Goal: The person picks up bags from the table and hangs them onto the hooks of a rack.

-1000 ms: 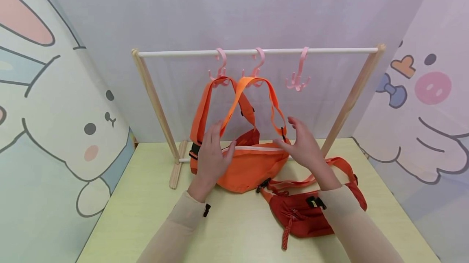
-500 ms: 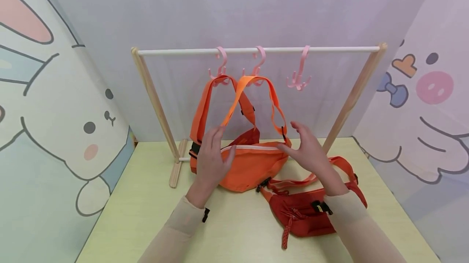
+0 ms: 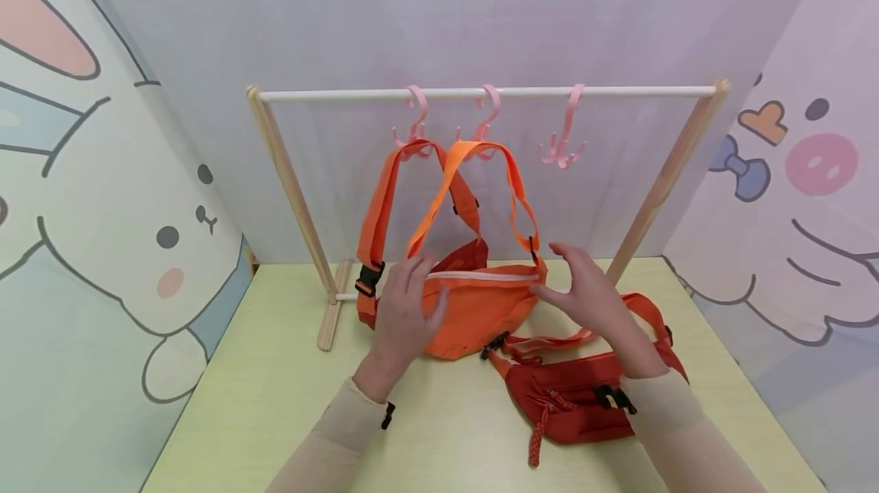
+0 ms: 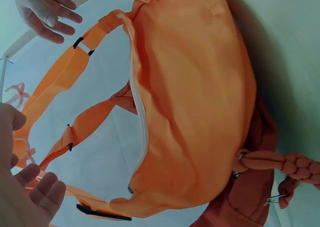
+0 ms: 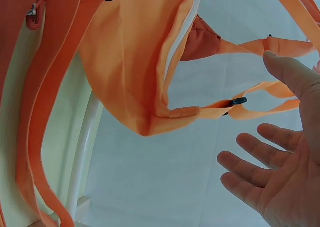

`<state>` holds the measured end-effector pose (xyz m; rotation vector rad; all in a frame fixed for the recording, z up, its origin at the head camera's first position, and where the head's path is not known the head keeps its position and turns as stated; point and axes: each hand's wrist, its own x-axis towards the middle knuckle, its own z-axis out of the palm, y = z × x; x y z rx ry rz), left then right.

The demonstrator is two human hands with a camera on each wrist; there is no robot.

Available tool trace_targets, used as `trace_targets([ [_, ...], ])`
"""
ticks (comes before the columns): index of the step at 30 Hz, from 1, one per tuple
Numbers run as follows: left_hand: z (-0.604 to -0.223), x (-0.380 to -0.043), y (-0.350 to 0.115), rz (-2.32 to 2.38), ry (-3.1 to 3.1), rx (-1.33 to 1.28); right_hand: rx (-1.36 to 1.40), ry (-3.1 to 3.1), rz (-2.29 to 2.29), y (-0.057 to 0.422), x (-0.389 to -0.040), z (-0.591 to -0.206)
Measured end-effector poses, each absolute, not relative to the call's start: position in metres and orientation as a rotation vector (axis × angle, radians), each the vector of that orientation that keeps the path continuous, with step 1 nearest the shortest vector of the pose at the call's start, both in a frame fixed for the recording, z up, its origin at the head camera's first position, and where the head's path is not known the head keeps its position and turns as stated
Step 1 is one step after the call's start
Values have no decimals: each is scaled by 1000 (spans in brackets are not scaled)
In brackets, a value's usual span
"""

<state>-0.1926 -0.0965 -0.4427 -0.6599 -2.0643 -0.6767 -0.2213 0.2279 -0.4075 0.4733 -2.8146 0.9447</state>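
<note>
The left hand (image 3: 404, 317) and right hand (image 3: 592, 291) have dropped a little and edged rightward in the frame since the earlier picture. Nearest, at lower right, the red bag (image 3: 573, 401) lies on the worktop (image 3: 275, 371). Both hands, fingers relaxed and holding nothing, flank the orange bag (image 3: 481, 314) at centre, its strap (image 3: 474, 146) looped over the middle hook (image 3: 484, 129). Hanging this bag looks done; the next move probably calls for picking up the red bag, since the rightmost hook (image 3: 568, 130), upper right of centre, carries nothing.
</note>
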Motion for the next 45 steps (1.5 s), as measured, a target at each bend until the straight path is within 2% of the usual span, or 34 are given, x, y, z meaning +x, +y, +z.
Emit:
trace_targets([
  [33, -475, -189, -84, -660, -2384, -799, 538, -3145, 699, 274, -211, -443],
  [45, -481, -188, -75, -645, -2502, -813, 675, -3149, 596, 287, -209, -460],
])
